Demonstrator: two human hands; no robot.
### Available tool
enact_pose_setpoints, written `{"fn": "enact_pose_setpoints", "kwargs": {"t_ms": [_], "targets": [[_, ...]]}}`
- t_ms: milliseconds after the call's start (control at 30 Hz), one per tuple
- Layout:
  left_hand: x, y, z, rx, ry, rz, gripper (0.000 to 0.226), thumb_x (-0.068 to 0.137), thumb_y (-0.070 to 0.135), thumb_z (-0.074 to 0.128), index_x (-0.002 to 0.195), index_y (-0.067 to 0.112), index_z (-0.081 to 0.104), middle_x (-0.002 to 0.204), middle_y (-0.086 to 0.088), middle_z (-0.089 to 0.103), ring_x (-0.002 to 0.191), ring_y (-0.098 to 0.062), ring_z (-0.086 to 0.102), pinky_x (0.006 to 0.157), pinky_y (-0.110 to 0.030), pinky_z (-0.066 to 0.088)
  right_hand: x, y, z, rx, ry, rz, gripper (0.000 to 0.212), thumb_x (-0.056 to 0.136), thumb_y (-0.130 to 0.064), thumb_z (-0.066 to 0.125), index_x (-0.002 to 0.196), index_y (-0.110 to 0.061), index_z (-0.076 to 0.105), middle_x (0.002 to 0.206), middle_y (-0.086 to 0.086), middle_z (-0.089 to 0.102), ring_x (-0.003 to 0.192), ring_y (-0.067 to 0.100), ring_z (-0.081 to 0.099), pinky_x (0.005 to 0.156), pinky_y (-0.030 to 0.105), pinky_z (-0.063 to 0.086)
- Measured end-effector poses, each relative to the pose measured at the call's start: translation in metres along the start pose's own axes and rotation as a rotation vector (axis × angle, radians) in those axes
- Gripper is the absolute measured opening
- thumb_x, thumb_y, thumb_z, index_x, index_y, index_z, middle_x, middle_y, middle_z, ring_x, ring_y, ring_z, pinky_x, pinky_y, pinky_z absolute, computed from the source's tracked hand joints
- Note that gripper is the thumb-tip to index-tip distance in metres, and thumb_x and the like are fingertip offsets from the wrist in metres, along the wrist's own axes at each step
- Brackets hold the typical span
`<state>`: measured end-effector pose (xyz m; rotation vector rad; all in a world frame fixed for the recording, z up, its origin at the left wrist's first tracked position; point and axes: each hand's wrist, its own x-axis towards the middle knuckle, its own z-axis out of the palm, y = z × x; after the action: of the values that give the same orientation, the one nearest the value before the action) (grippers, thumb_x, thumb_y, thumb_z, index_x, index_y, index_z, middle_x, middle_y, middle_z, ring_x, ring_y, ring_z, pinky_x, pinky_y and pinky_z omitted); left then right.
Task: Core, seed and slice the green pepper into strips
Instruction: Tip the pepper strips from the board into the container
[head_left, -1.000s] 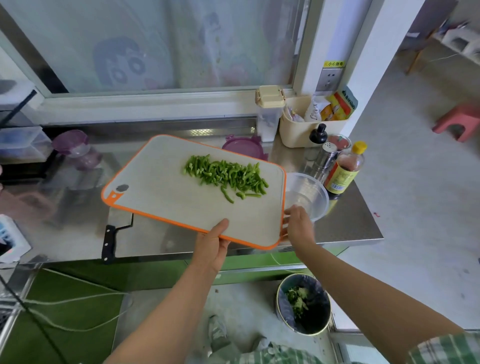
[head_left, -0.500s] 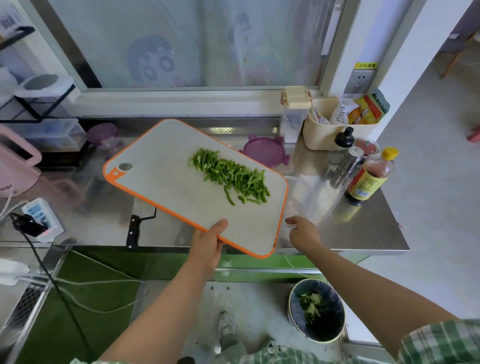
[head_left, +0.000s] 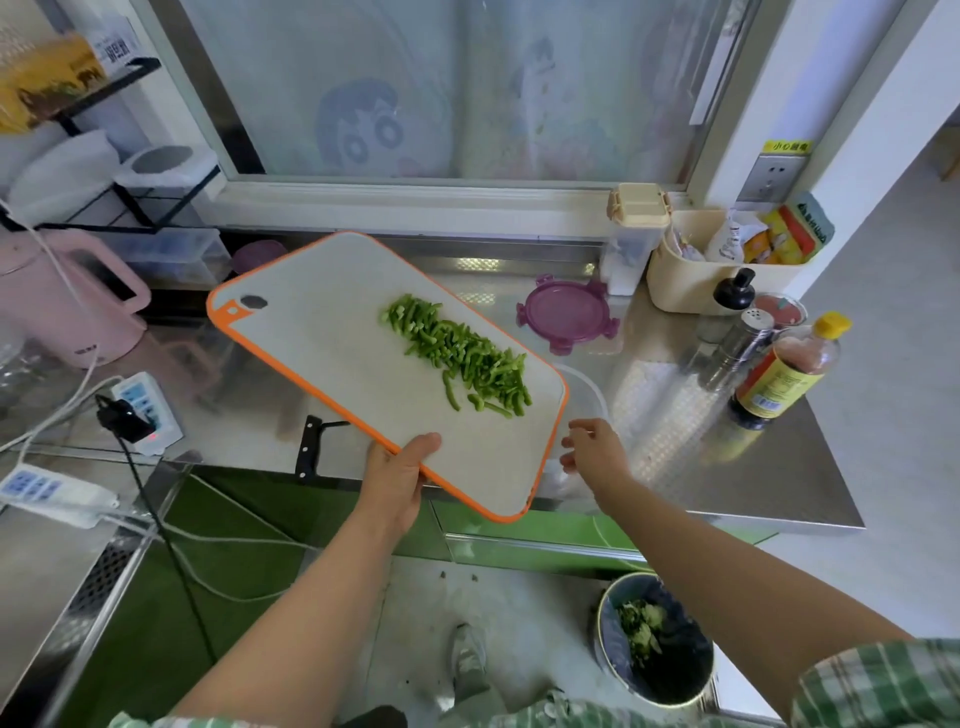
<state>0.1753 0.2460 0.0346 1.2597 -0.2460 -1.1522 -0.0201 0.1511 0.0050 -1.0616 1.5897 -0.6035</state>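
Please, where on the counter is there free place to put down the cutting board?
Bare counter lies between the clear bowl and the sauce bottle, and between the power strip and the knife. Crowded: the back right, round the basket.

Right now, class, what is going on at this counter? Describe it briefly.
A person's left hand grips the cutting board, held tilted above the counter, with cut pepper strips piled on it. The right hand is open beside the board's right edge, near a clear bowl. The slicing looks done.
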Motion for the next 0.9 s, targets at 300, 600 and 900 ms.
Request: {"fn": "enact_pose_setpoints", "kwargs": {"t_ms": [300,600,900], "targets": [[-0.004,0.007,-0.001,0.079,-0.022,0.045,0.032,0.083,-0.011,0.063,0.098,0.018,0.058,0.093,0.002,0.070,0.084,-0.018,0.066,0.067,-0.030,0.057,-0.012,-0.007,0.025,0.425,-0.064,0.264,0.039,0.101,-0.022,0.050,0.126,0.008,0.046,0.107,0.020,0.059,0.104,0.040,0.061,0.083,0.046,0.052],[-0.008,0.002,0.012,0.022,0.012,-0.007,0.035,0.079,0.000,0.069,0.108,0.011,0.054,0.107,-0.006,0.067,0.097,-0.024,0.064,0.074,-0.033,0.055,-0.006,-0.002,0.044,0.325,0.175,0.311,0.048,0.100,-0.039,0.043,0.124,0.001,0.054,0.117,0.020,0.060,0.110,0.038,0.056,0.096,0.049,0.046],[-0.018,-0.006,0.016,-0.084,-0.112,-0.103,0.040,0.083,0.013,0.064,0.123,0.017,0.060,0.111,-0.003,0.072,0.105,-0.024,0.066,0.075,-0.033,0.058,-0.007,-0.002,0.057,0.406,0.198,0.245,0.045,0.102,-0.039,0.039,0.121,-0.002,0.054,0.097,0.011,0.056,0.088,0.029,0.052,0.078,0.039,0.043]]}}
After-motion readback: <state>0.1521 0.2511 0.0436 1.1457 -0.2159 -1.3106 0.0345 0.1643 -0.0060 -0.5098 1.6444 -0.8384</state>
